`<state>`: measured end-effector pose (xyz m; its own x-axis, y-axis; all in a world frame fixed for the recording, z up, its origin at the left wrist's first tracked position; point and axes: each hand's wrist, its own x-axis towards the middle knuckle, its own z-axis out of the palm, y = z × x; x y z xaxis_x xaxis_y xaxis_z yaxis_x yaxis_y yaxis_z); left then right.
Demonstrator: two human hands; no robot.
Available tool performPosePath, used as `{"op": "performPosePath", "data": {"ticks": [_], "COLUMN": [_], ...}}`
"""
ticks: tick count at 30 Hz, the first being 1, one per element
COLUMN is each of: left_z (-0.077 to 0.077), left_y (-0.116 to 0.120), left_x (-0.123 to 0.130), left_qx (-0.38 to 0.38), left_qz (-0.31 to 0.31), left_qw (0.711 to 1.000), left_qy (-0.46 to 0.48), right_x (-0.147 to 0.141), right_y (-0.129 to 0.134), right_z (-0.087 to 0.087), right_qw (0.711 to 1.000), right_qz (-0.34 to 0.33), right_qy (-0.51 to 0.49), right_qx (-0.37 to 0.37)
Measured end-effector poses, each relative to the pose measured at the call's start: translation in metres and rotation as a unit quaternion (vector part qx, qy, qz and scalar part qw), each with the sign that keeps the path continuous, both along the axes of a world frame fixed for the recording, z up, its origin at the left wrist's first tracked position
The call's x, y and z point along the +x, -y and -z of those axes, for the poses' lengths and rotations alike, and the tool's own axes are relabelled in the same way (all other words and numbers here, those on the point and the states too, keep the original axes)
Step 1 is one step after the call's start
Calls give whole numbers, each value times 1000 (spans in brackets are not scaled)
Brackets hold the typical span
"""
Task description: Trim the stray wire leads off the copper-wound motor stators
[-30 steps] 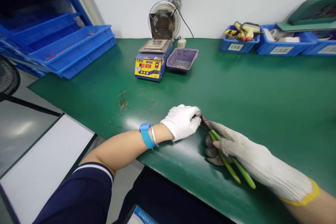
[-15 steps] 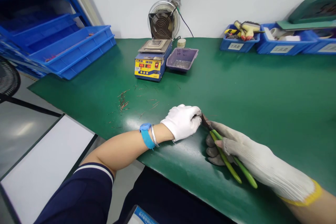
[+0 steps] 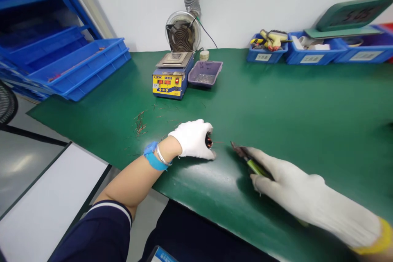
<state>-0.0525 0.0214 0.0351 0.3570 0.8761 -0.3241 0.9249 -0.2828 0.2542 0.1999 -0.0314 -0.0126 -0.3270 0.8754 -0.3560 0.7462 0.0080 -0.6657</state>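
My left hand [image 3: 193, 139], in a white glove, curls around a small dark coil part [image 3: 209, 141] with coppery wire showing. One thin reddish wire sticks out of it to the right; the rest of the part is hidden by the glove. To the right, my gloved right hand [image 3: 270, 172] grips green-handled pliers [image 3: 238, 150], their dark jaws pointing up and left. A gap separates the jaws from the wire. Bits of copper wire [image 3: 140, 126] lie scattered on the green table [image 3: 276, 102] beyond my left forearm.
A yellow-fronted heating unit [image 3: 167, 86] stands at the back beside a purple tray [image 3: 192, 77]. Blue bins [image 3: 311, 59] with tools and parts line the wall at right. Stacked blue crates [image 3: 80, 67] are at left, near the table's edge.
My hands have drawn apart: the left moved left with the coil part, and the pliers came away from it. The view has shifted slightly, and the coil's end now shows.
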Motion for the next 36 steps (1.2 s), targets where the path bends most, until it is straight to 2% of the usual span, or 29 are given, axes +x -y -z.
{"op": "performPosePath", "data": {"ticks": [3, 5, 7, 10, 12, 15, 18, 19, 21, 24, 25, 27, 29, 31, 34, 36], "left_z": [-2, -2, 0, 5, 9, 18, 31, 36, 45, 51, 51, 51, 50, 50, 50, 49], "left_y": [-4, -8, -14, -28, -39, -52, -50, -47, -40, -35, -34, -33, -32, -28, -18, -7], "left_x": [-5, -6, -6, 2, 14, 45, 78, 87, 98, 100, 98, 91, 81, 67, 34, 7], "left_qx": [15, 21, 22, 34, 41, 22, -3, -8, -17, -9, 9, 60, 109, 139, 161, 171], "left_qz": [-20, -54, -117, -212, -223, -173, -110, -81, 20, 155, 178, 187, 149, 83, -34, -122], "left_qw": [999, 996, 991, 977, 973, 978, 975, 972, 965, 976, 979, 980, 983, 986, 982, 966], "left_qy": [-49, -70, -61, -5, 34, 111, 192, 220, 261, 155, 102, 22, -12, -28, -89, -153], "right_x": [-3, -9, -17, -25, -28, -30, -29, -29, -28, -24, -22, -17, -14, -13, -16, -20], "right_y": [13, 20, 24, 24, 23, 22, 22, 22, 22, 22, 22, 21, 20, 18, 15, 13], "right_z": [1, -1, -4, -11, -15, -18, -16, -15, -11, -2, 3, 13, 23, 30, 30, 25], "right_qw": [969, 947, 939, 941, 941, 939, 937, 937, 939, 949, 952, 952, 945, 941, 952, 958], "right_qz": [-87, -131, -157, -165, -166, -169, -171, -171, -166, -153, -149, -138, -131, -132, -126, -121], "right_qy": [128, 157, 166, 196, 216, 226, 216, 210, 202, 185, 171, 134, 102, 89, 102, 120], "right_qx": [190, 248, 257, 221, 198, 195, 215, 221, 225, 205, 207, 237, 283, 299, 261, 232]}}
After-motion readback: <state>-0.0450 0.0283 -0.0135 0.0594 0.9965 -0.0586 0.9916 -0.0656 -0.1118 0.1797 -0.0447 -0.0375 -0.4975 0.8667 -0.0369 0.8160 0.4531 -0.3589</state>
